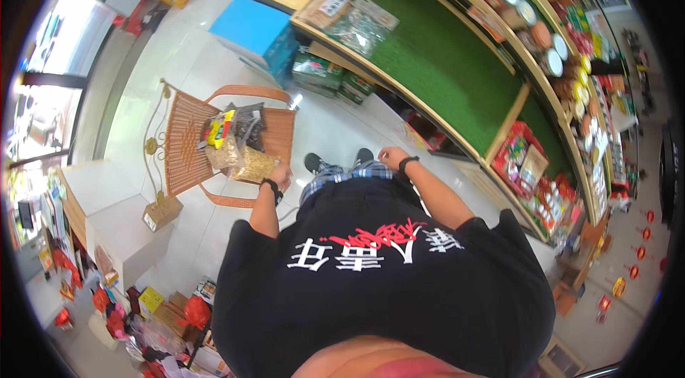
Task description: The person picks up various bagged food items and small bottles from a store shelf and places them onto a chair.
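Note:
My left hand is at the near end of a clear plastic bag of pale, grain-like food. Its fingers are curled, and whether they grip the bag or only overlap it in view cannot be told. Beside that bag are a bag of dark food and a yellow-and-red printed packet. All appear over the seat of a brown woven armchair. My right hand is by my right hip, fingers loosely bent and apart, with nothing visible in it.
A green-lined display shelf runs along the right, with lidded jars above and a red basket. Ahead stands a blue-topped box near green cartons. A cardboard box and a white counter are left.

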Motion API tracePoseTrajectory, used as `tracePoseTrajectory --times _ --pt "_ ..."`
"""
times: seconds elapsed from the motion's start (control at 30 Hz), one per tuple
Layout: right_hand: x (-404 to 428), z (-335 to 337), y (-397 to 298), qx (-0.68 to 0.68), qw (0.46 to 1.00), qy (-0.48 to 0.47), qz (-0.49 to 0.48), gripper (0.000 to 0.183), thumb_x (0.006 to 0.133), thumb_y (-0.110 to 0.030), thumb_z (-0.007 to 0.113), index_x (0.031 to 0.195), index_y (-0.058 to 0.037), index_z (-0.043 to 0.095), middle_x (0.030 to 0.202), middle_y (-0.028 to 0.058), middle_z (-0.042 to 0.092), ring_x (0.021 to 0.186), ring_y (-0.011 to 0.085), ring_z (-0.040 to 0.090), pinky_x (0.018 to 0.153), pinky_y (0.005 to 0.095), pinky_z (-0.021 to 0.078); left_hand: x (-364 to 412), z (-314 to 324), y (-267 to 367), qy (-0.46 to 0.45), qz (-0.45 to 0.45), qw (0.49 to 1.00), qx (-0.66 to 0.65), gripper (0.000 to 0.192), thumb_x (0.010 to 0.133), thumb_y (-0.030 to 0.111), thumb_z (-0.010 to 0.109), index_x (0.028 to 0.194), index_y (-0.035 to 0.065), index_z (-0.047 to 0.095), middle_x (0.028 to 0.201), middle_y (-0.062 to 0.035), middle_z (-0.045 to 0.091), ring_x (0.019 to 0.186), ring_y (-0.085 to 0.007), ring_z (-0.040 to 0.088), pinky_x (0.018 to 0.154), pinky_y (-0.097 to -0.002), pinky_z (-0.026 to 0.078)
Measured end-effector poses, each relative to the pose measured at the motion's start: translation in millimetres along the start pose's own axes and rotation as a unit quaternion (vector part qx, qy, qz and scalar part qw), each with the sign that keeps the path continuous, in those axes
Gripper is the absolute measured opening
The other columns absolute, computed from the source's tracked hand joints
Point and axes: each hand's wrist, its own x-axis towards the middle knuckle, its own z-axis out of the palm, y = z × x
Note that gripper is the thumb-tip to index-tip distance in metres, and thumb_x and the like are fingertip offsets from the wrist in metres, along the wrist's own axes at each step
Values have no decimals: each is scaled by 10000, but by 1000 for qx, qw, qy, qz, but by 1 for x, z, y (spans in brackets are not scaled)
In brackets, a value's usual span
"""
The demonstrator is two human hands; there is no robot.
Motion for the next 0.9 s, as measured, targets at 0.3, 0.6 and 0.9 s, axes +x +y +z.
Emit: tracePoseTrajectory --times 0.3,0.6,0.9 --pt "-82 -9 161 218 945 176 172 236 817 -241 608 907 -26 649 782 86 677 637 160 630 604 302 507 38 75 117 90 42 992 -78 220 821 191 433 795 22 572 714 -104 592 644 -230 649 521 -356 457" --pt "-184 66 361 72 965 29 252 271 832 -255 536 996 -64 637 944 102 682 839 230 656 736 361 517 6 158 230 -71 181 977 86 143 777 70 447 689 30 553 628 -97 586 631 -185 600 638 -299 490" --pt "-142 42 309 465 802 188 325 222 837 -162 561 992 -17 627 907 149 666 768 245 650 666 353 540 60 144 254 -7 173 985 -9 218 838 116 474 1002 13 575 749 -109 627 665 -185 623 603 -294 503"
